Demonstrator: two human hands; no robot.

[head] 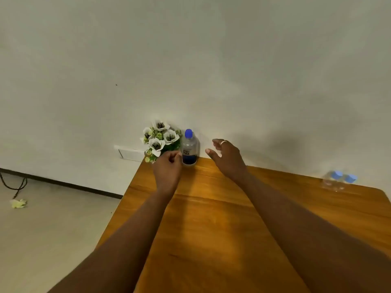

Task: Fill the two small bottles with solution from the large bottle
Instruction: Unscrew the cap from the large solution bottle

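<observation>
Orange-brown wood makes up the table, and two bare forearms stretch across it from the near edge toward the far one.

The left hand lies near the table's far left corner with its fingers curled inward. Its knuckles and fingertips sit right against the lower left side of the large bottle. Whether they touch or grip the bottle cannot be told.

The right hand hovers just to the right of that bottle with a clear gap between them. Its fingers are spread and relaxed, the palm is turned toward the bottle, and it holds nothing. A ring shows on one finger.

The large bottle stands upright between the two hands at the far edge of the table, close to the wall. It has a blue cap, a clear upper body and a dark blue band lower down.

A bunch of white flowers stands just left of the bottle, behind the left hand.

The two small bottles stand side by side at the far right edge of the table, well apart from both hands. They are clear, blue-capped and blurred.

On the wall left of the flowers is a white plate. Lower left, the pale floor carries a dark cable and a small yellowish scrap.
</observation>
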